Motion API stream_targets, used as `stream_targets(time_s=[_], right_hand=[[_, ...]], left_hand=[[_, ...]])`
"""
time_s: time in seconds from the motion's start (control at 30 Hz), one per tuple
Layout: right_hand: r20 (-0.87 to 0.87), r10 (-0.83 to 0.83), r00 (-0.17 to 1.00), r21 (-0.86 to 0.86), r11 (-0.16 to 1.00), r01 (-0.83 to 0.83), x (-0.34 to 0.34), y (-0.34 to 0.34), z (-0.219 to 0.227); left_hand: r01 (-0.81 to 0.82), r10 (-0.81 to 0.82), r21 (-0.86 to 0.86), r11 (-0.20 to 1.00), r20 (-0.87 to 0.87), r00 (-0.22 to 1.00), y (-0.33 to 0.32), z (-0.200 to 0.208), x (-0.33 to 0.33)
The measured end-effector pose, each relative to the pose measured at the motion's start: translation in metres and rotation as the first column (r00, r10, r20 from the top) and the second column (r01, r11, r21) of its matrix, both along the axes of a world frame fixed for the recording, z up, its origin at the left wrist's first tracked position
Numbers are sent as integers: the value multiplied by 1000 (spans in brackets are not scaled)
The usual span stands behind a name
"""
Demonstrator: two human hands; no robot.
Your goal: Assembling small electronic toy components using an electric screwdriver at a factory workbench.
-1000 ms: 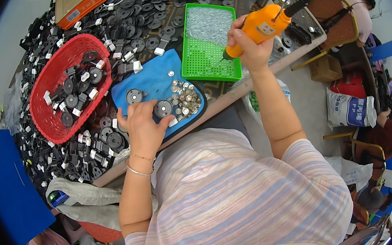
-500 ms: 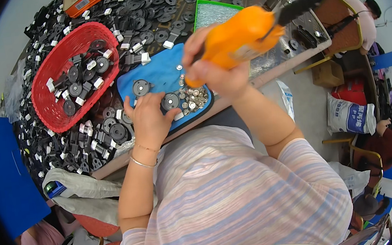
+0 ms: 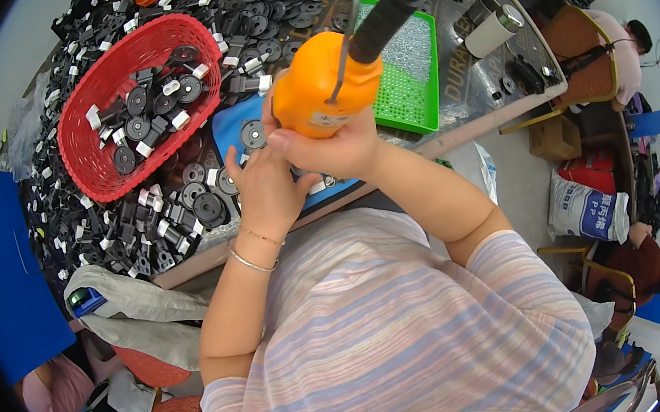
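My right hand (image 3: pixel 340 147) is wrapped round an orange power screwdriver (image 3: pixel 325 78) with a thick black cable at its top; its tip is hidden behind my hand. Just below and left of it, my left hand (image 3: pixel 270 186) rests on the blue mat (image 3: pixel 227 127), thumb and fingers curved around a black wheel-shaped part. That part is now covered by my hands; the earlier picture shows it between thumb and fingers. A second black wheel-shaped part (image 3: pixel 252 134) lies on the mat beyond my left fingers. A few small metal pieces (image 3: pixel 330 180) peek out beneath my right wrist.
A red basket (image 3: pixel 71 157) of black-and-white parts stands at the left, amid heaps of similar parts (image 3: pixel 128 235). Right of the screwdriver lies a green tray (image 3: pixel 430 75) with small silvery pieces. A pale thermos (image 3: pixel 493 32) stands farther right. Other people sit beyond the table.
The screwdriver has swung from a slanted pose to a more upright one, moving left over my left hand. The wheel-shaped part there and most metal pieces became hidden. The head view shifted slightly.
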State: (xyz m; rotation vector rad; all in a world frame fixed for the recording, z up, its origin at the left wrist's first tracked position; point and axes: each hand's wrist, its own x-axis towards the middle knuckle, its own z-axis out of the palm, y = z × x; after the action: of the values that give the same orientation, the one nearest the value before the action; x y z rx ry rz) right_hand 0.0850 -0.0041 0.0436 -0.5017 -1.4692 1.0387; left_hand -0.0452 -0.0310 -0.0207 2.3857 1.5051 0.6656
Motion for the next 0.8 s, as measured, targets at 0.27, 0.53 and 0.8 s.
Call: stream_targets(time_s=[0.27, 0.53, 0.8], right_hand=[[-52, -16, 999, -23, 1000, 15, -5, 2, -7], [-222, 191, 956, -24, 979, -201, 13, 8, 15], [-92, -365, 926, 61, 927, 371, 93, 1, 11]], left_hand=[[-20, 23, -39, 999, 65, 998, 1, 1, 2], [11, -24, -160, 987, -79, 997, 1, 1, -2], [21, -18, -86, 996, 32, 999, -4, 1, -1]])
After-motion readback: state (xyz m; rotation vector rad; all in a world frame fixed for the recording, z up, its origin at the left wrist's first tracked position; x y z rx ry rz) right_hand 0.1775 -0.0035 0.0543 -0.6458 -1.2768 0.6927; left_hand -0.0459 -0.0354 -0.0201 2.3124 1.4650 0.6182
